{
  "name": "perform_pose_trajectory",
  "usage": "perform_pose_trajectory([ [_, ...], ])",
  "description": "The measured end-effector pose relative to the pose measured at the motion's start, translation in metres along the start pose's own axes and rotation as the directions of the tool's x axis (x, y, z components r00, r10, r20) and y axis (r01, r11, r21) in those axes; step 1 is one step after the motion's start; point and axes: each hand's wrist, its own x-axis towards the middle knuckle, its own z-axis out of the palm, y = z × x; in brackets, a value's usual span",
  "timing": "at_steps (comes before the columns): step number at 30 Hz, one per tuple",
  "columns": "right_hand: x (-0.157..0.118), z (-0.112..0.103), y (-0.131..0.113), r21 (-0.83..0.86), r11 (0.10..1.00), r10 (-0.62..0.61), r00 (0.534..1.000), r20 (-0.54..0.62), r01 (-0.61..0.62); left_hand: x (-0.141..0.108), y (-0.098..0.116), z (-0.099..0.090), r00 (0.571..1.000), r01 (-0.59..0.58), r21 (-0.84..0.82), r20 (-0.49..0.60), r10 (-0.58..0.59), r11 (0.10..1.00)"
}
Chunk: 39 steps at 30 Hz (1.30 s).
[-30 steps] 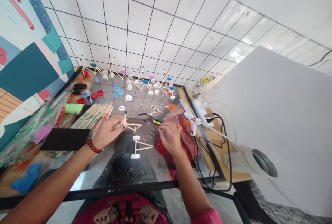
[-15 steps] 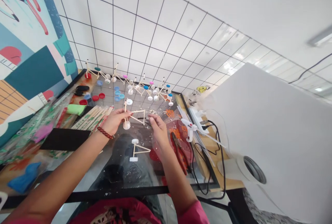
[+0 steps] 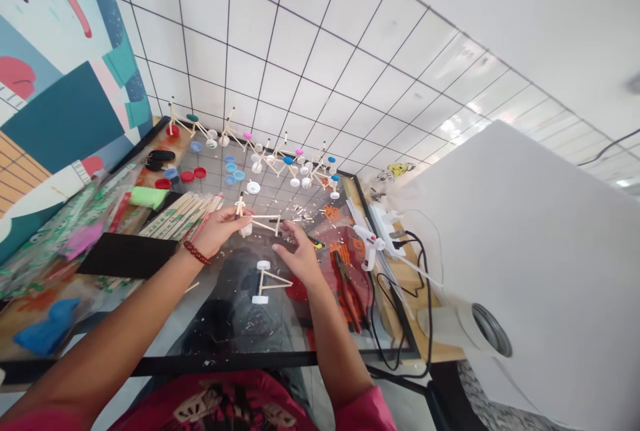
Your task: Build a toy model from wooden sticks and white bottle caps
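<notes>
My left hand (image 3: 218,232), with a red bead bracelet at the wrist, pinches a small wooden-stick frame (image 3: 266,218) above the glass tabletop. White bottle-cap wheels (image 3: 245,228) sit at its left end, partly behind the fingers. At the frame's right end, my right hand (image 3: 301,256) hovers with thumb and fingers apart, holding nothing I can see. Below the two hands lies another stick frame (image 3: 274,277), a triangle with two white caps. A yellow-green tool (image 3: 316,243), partly hidden, lies just beyond my right hand.
Pliers (image 3: 349,291) and a white glue gun (image 3: 369,244) with its cable lie at the right. Bundled sticks (image 3: 175,218) and a black sheet (image 3: 127,255) are at the left. Several capped stick models (image 3: 295,171) stand along the back, near loose blue caps (image 3: 233,168).
My right hand has drawn back slightly from the frame's end, and its thumb and fingers have spread. The held frame has tilted a little in my left hand. The camera view has shifted.
</notes>
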Motion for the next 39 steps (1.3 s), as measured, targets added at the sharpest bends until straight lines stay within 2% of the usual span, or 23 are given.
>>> perform_pose_trajectory([
  [5, 0.000, 0.005, -0.002, -0.059, 0.998, -0.027, 0.997, 0.074, 0.031, -0.003, 0.001, -0.003, 0.999, -0.027, 0.103, 0.043, 0.022, 0.994],
  [10, 0.000, 0.002, 0.002, -0.262, 0.961, -0.059, 0.991, 0.121, 0.089, -0.004, 0.002, -0.001, 0.998, -0.017, 0.149, 0.067, 0.007, 0.989],
  [14, -0.002, 0.001, 0.005, -0.348, 0.932, -0.057, 0.991, 0.121, 0.096, -0.004, -0.003, -0.001, 0.997, -0.027, 0.174, 0.079, 0.014, 0.984],
  [22, -0.003, -0.001, 0.001, -0.409, 0.910, 0.001, 0.989, 0.145, 0.059, -0.002, -0.012, -0.008, 0.979, -0.034, 0.239, 0.203, -0.016, 0.970],
  [39, -0.004, -0.010, 0.005, -0.474, 0.879, 0.036, 0.983, 0.179, 0.054, 0.001, -0.022, -0.011, 0.983, -0.050, 0.254, 0.183, 0.003, 0.966],
])
